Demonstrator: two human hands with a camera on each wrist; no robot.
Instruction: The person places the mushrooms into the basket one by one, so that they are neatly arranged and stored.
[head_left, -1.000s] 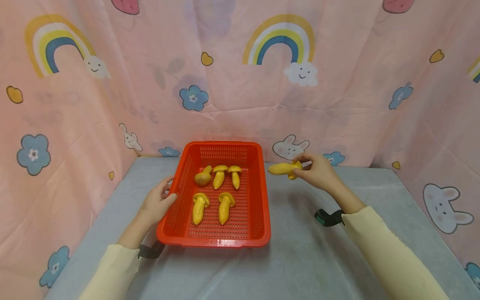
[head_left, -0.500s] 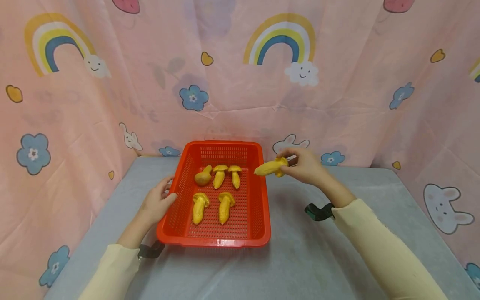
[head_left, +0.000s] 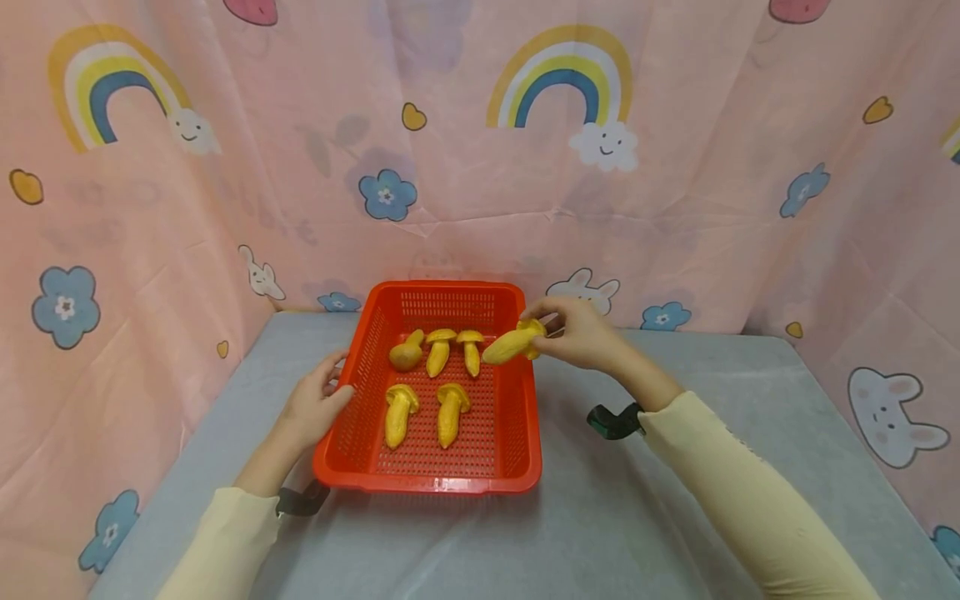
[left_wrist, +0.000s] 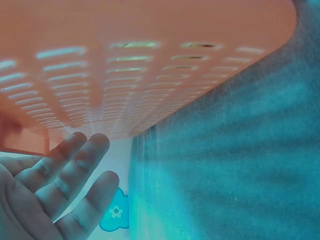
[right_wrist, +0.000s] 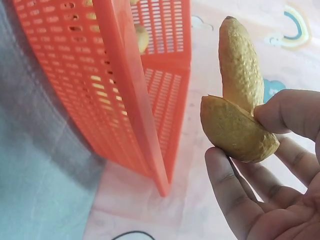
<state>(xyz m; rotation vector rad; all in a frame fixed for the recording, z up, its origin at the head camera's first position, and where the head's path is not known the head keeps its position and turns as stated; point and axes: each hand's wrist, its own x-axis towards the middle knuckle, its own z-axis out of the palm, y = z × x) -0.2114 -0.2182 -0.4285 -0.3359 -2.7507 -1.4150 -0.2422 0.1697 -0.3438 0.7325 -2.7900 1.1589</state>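
My right hand (head_left: 577,333) pinches a yellow mushroom (head_left: 513,342) by its cap, between thumb and fingers. Its stem points left over the inside of the red plastic basket (head_left: 427,483), while the hand is above the right rim. In the right wrist view the held mushroom (right_wrist: 242,65) is apart from the basket wall. My left hand (head_left: 307,408) holds the basket's left side, thumb over the rim; from the left wrist view, the other fingers (left_wrist: 97,197) lie outside along the slotted wall. Several mushrooms (head_left: 448,415) lie in the basket, three at the back and two nearer the front.
The basket stands on a grey table (head_left: 637,533). A pink printed curtain (head_left: 465,242) hangs behind and at both sides. Dark camera mounts (head_left: 613,422) are strapped to the wrists.
My right hand has moved left with the mushroom, from beside the basket to over its right rim. The left hand, the basket and the mushrooms in it have stayed put.
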